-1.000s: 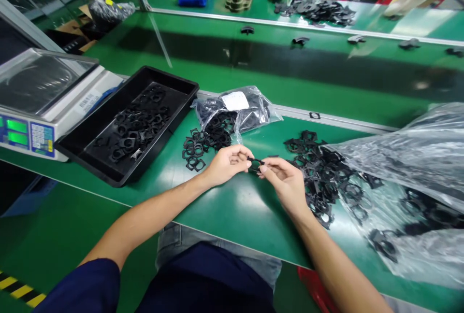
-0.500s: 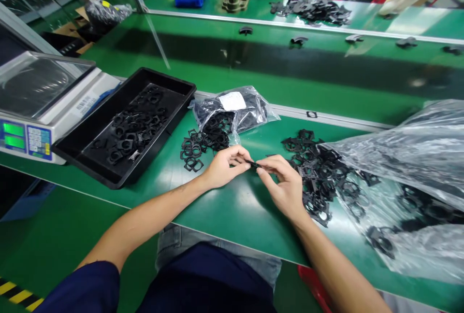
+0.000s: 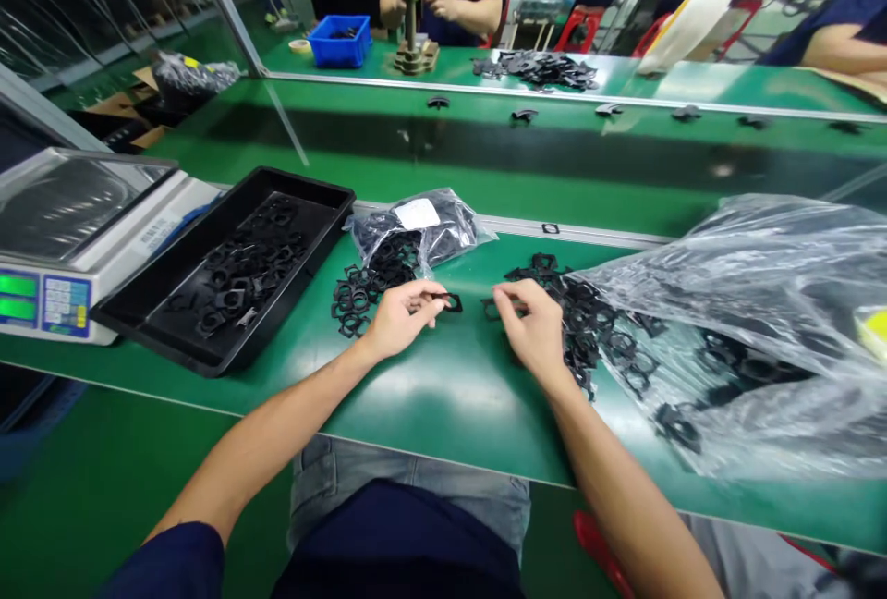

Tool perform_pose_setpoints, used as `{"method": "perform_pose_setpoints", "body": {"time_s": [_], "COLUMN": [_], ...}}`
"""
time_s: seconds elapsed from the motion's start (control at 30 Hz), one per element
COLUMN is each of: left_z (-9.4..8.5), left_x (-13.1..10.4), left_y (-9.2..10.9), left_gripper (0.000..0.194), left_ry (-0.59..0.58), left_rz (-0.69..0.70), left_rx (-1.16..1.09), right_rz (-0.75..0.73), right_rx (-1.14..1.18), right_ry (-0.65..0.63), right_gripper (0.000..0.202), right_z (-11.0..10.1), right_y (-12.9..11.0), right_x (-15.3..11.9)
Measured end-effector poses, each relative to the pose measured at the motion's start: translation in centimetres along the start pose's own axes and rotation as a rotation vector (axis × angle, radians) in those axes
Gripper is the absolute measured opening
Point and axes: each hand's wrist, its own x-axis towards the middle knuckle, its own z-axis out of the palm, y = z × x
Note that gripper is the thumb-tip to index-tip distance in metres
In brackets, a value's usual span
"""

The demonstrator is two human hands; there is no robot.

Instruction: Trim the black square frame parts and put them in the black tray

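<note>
Between the thumb and fingers of my left hand (image 3: pixel 407 317) is a thin black plastic frame with a round hole (image 3: pixel 453 303), held just above the green table. My right hand (image 3: pixel 532 326) is closed in a pinch a short way to the right; a blurred, dark ring-like outline (image 3: pixel 490 309) shows at its fingertips, too unclear to name. Beside that hand lies a loose pile of similar black frames (image 3: pixel 582 340). A smaller group of frames (image 3: pixel 351 303) lies left of my left hand, partly in front of a clear bag of black parts (image 3: pixel 450 234) with a white label.
A black tray (image 3: pixel 281 299) holding more frames stands at left, beside a weighing scale (image 3: pixel 69 257). Large clear plastic sheeting (image 3: pixel 776 257) covers the right side. One frame (image 3: pixel 550 228) lies on the metal rail. Beyond, a co-worker (image 3: pixel 450 3) sits near a blue bin (image 3: pixel 339 42).
My hands, together at a black piece before, have moved apart. The frame stays in my left hand and now shows its hole. The camera view has tilted up, showing more of the co-workers.
</note>
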Motion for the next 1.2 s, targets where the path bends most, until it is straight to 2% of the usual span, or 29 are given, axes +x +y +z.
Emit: {"method": "perform_pose_setpoints", "body": {"time_s": [0.07,0.13,0.23,0.33,0.37,0.43,0.5,0.57,0.63,0.67,0.7,0.8,0.87,0.93,1.03,1.2], "left_z": [-1.4,-3.7,-8.8,-14.7,-16.4,-19.3,-21.0,-21.1,-19.7,-18.7,-17.5,-13.7,-12.0,-11.0,-11.0,-11.3], "left_x": [0.1,-0.3,-1.6,-3.1,-3.5,-4.3,-4.9,-5.4,-5.7,-5.8,-5.9,-5.9,-5.8,-5.6,-5.4,-4.9], "left_y": [1.0,2.3,4.2,5.4,5.6,5.7,5.5,5.3,5.0,4.8,4.5,3.4,2.7,2.1,2.3,4.1], "left_gripper": [0.025,0.025,0.022,0.024,0.025,0.027,0.031,0.034,0.031,0.027,0.023,0.016,0.015,0.013,0.016,0.018], "left_ry": [0.039,0.092,0.288,0.494,0.518,0.486,0.424,0.411,0.418,0.385,0.31,-0.018,-0.133,-0.146,-0.071,0.058], "left_rz": [0.028,0.06,0.174,0.24,0.221,0.135,0.066,0.08,0.161,0.2,0.226,0.234,0.225,0.231,0.266,0.246], "left_rx": [0.063,0.198,0.548,0.935,1.05,1.244,1.387,1.453,1.427,1.386,1.336,1.237,1.274,1.318,1.311,1.112], "right_rz": [-0.034,-0.038,-0.04,-0.075,-0.095,-0.131,-0.16,-0.191,-0.213,-0.215,-0.21,-0.184,-0.175,-0.168,-0.155,-0.161], "right_rx": [-0.249,-0.452,-0.617,-0.666,-0.665,-0.656,-0.632,-0.609,-0.59,-0.58,-0.569,-0.543,-0.555,-0.583,-0.591,-0.452], "right_ry": [0.054,0.059,-0.033,-0.097,-0.095,-0.078,-0.064,-0.045,-0.036,-0.033,-0.031,-0.036,-0.054,-0.08,-0.087,0.036], "right_gripper": [0.024,0.033,0.038,0.032,0.029,0.024,0.02,0.02,0.024,0.024,0.023,0.015,0.021,0.022,0.022,0.018], "right_z": [-0.7,-1.2,-1.3,-1.1,-1.1,-0.9,-0.8,-0.7,-0.6,-0.5,-0.5,-0.4,-0.4,-0.4,-0.5,-0.6], "right_y": [1.1,2.1,3.4,4.1,4.2,4.6,4.9,5.2,5.4,5.5,5.5,5.4,5.2,5.0,4.8,4.0], "right_x": [0.7,1.2,1.6,1.9,2.0,2.1,2.3,2.5,2.6,2.6,2.7,2.8,2.8,2.8,2.6,2.5]}}
